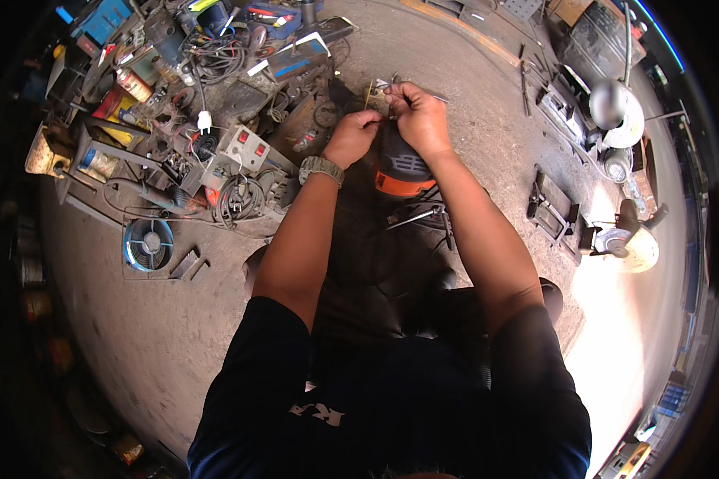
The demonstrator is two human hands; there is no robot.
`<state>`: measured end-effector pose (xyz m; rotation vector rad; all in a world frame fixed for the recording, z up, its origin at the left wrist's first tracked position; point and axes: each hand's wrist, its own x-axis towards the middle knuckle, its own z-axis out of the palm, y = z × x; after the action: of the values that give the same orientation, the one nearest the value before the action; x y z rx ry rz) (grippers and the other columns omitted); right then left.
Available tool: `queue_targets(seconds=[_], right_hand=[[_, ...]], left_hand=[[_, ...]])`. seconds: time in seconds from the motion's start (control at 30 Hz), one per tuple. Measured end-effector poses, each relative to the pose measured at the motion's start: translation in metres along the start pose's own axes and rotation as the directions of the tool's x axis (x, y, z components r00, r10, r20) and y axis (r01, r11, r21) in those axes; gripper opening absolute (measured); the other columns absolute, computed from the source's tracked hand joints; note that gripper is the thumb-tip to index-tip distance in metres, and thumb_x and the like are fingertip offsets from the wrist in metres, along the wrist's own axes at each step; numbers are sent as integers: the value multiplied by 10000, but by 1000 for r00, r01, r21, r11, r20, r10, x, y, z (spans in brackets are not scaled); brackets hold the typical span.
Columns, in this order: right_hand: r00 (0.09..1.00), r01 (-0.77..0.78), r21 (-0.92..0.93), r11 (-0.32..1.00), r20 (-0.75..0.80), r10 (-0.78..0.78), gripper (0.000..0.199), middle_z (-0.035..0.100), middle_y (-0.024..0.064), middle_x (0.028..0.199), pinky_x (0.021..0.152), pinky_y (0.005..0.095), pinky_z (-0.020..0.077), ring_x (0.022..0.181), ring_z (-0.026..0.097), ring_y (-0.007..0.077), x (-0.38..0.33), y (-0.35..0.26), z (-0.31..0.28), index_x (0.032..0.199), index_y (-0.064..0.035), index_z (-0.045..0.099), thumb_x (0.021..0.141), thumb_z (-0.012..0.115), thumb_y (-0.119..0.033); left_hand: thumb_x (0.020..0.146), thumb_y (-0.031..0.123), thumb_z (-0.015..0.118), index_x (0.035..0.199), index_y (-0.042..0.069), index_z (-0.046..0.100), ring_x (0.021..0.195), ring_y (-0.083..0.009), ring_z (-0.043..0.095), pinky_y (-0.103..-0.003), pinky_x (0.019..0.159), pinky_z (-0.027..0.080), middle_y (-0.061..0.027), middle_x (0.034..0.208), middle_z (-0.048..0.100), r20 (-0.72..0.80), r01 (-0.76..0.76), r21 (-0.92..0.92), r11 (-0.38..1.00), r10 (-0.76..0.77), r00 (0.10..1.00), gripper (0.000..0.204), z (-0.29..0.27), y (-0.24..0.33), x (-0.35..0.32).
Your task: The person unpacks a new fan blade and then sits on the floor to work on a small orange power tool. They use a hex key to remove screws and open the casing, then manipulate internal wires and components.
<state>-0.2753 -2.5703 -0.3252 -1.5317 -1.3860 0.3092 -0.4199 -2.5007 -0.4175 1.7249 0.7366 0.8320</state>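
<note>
The right hand [420, 120] has its fingers bent, and it is pinching a thin metal piece [440, 98], whose end comes out on the right side of the knuckles. The left hand [353, 137] is just beside it, with thumb and forefinger pressed together at the tips; whether there is some small thing between them, I cannot tell. On the left wrist there is a watch [321, 168] with a greenish strap.

The orange and black machine [405, 169] is directly below the hands in the view, between the two forearms, and its upper part is partly covered by the right hand. A thin yellow strip [368, 95] stands near the fingertips.

Farther to the left, a grey metal box [248, 149] with two red switches lies among many things, near a coil of cable [240, 197] and a white plug [204, 120]. A round blue fan [148, 244] is on the floor [136, 335], nearer to the person. A can [133, 85] is in the upper left pile.

On the right side, well apart from the hands, there are a dark metal frame [553, 209] and a big drum [603, 41].
</note>
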Motion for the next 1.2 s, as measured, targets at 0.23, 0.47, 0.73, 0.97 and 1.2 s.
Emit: queue_targets(seconds=[0.23, 0.47, 0.73, 0.97, 1.2], right_hand=[[996, -76, 236, 969, -30, 86, 91, 777, 84, 884, 714, 302, 579, 748, 724, 133, 11, -11, -7, 1053, -31, 758, 988, 713, -77], [937, -59, 686, 725, -212, 277, 48, 687, 11, 877, 674, 266, 534, 742, 640, 98, 13, -5, -23, 1068, -13, 681, 1041, 645, -32], [993, -114, 481, 869, 75, 89, 61, 689, 7, 903, 722, 240, 518, 763, 618, 84, -33, -5, -16, 1077, -9, 676, 1051, 659, -62], [976, -216, 606, 766, 132, 171, 64, 685, 17, 965, 747, 233, 519, 802, 621, 80, -34, 7, -22, 1099, -1, 668, 1043, 659, -31], [983, -184, 568, 802, 119, 141, 63, 681, 26, 983, 758, 231, 521, 811, 627, 79, -38, 3, -23, 1097, 12, 656, 1040, 656, -13]], left_hand=[[1054, 48, 599, 1127, 18, 685, 992, -90, 627, -263, 935, 496, -14, 1037, 708, -47, -7, -271, 963, -6, 999, 117, 3, 13, 4], [973, 98, 689, 999, 15, 698, 854, -226, 707, -371, 808, 555, -123, 891, 735, -29, -146, 205, 968, 156, 987, 87, -17, 30, 5], [890, 159, 642, 1037, 151, 804, 974, -391, 762, -482, 862, 624, -179, 1072, 778, -304, 324, 945, 54, -228, 925, 219, -224, -47, 45], [895, 129, 610, 1043, 111, 790, 1071, -417, 731, -498, 947, 576, -224, 1128, 757, -199, 197, 980, -36, -265, 943, 234, -336, -119, 93], [891, 145, 626, 1011, 95, 769, 1018, -412, 735, -502, 910, 572, -206, 1066, 758, -99, 99, 995, -18, -308, 946, 194, -339, -136, 90]])
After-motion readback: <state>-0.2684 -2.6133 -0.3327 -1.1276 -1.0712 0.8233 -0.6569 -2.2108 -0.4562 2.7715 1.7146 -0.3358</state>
